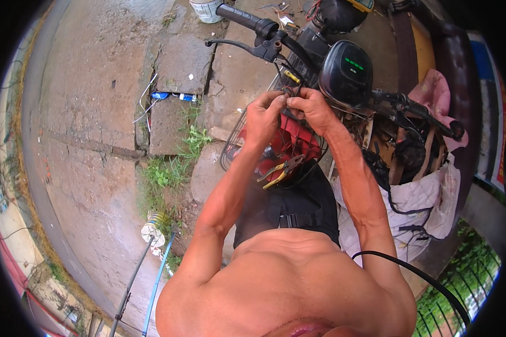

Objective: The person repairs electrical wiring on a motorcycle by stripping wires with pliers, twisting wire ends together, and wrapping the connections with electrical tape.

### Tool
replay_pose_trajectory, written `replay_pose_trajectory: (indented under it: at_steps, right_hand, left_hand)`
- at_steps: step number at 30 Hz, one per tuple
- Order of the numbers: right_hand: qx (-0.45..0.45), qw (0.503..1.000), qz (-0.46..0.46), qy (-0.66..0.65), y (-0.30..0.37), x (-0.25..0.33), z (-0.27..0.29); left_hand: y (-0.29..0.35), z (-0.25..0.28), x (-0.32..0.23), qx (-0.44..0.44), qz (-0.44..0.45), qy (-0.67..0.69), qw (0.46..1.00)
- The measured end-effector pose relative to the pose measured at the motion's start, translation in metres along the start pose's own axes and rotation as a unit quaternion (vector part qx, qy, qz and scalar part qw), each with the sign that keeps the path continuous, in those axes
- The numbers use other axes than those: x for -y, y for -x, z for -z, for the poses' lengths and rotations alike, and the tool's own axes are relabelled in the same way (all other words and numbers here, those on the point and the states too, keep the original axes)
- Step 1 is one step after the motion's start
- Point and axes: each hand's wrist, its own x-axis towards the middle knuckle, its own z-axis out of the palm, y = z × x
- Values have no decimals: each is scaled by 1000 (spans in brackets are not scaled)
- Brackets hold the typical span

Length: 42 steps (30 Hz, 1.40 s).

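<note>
My left hand (262, 116) and my right hand (314, 111) meet fingertip to fingertip in front of an electric bike's handlebar. Both pinch thin wires (289, 88) that come down beside the black display (346, 73), which shows green lights. The exact spot between my fingertips is too small to make out. Just beyond the fingers hangs a yellow connector (292, 76). Below my hands, pliers with yellow handles (281, 171) lie over the front basket (226, 151), which has a red thing (299, 141) in it.
The left grip (239, 17) and brake lever (230, 44) stick out at the upper left. On the right are a pink cloth (433, 92) and a pale quilted cover (419, 194). A white bucket (207, 10) stands on the cracked paving (90, 90). Weeds (168, 171) grow between slabs.
</note>
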Motion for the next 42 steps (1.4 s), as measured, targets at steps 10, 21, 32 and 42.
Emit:
replay_pose_trajectory:
  at_steps: [10, 21, 32, 42]
  right_hand:
    - [-21, 998, -34, -53, 3, -1, 1]
    - [73, 975, -54, -201, 1, -2, 7]
    - [30, 990, 13, -139, 1, -8, 6]
    - [-6, 995, 34, -94, 1, -15, 4]
  left_hand:
    - [-10, 3, 9, 6, -20, -27, 999]
    - [-16, 7, -5, 105, 93, 146, 979]
    - [-20, 8, -10, 63, 114, 37, 991]
    - [-15, 12, -8, 56, 22, -79, 995]
